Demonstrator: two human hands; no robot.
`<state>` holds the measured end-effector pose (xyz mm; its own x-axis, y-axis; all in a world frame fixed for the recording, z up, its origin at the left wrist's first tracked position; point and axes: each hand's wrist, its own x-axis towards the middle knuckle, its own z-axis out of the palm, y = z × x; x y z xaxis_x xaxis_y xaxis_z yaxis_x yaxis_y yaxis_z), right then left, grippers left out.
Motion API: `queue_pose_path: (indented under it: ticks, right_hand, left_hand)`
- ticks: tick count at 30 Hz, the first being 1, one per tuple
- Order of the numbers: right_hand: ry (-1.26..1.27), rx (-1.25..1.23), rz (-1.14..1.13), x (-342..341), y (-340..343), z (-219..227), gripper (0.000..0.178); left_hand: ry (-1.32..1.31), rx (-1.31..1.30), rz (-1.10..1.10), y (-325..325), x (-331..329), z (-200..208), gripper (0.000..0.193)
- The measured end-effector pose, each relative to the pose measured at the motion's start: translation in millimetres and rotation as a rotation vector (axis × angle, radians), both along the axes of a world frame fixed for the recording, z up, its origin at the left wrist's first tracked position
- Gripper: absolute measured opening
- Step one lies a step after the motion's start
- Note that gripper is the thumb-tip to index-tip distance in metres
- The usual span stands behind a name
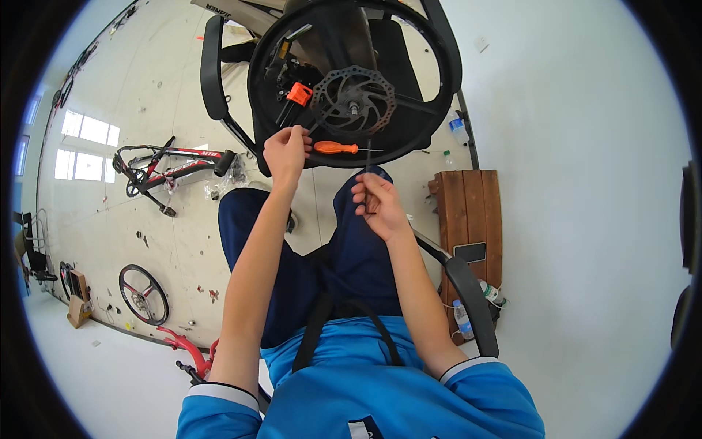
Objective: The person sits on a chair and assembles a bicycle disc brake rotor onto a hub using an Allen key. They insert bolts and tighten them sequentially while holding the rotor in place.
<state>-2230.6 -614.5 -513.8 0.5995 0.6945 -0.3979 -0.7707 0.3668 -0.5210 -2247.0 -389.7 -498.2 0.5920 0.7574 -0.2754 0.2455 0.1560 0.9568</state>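
A black bicycle wheel (268, 121) lies on the seat of a black armchair in front of me, with a metal brake disc (341, 82) at its hub. My left hand (287, 155) is at the wheel's near left rim, its fingers pinched together; whatever they hold is hidden. Just right of those fingers, an orange-handled screwdriver (336, 148) lies crosswise near the rim. Over my right thigh, my right hand (382, 205) is closed on a thin dark rod (368, 159), which points away toward the disc.
An orange and black piece (299, 94) sits among dark parts inside the wheel, left of the disc. On the floor at left are a red and black bicycle frame (175, 164) and another wheel (144, 294). To my right stands a wooden box (472, 212) with a phone (469, 252) on it.
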Motion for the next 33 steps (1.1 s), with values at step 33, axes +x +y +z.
queue_pose_path:
  ticks: [33]
  right_hand:
    - [-0.479,-0.772,-0.408,177.1,95.8,-156.5,0.018]
  left_hand:
    - [0.059,0.973,-0.758,80.7,131.1,-104.9,0.018]
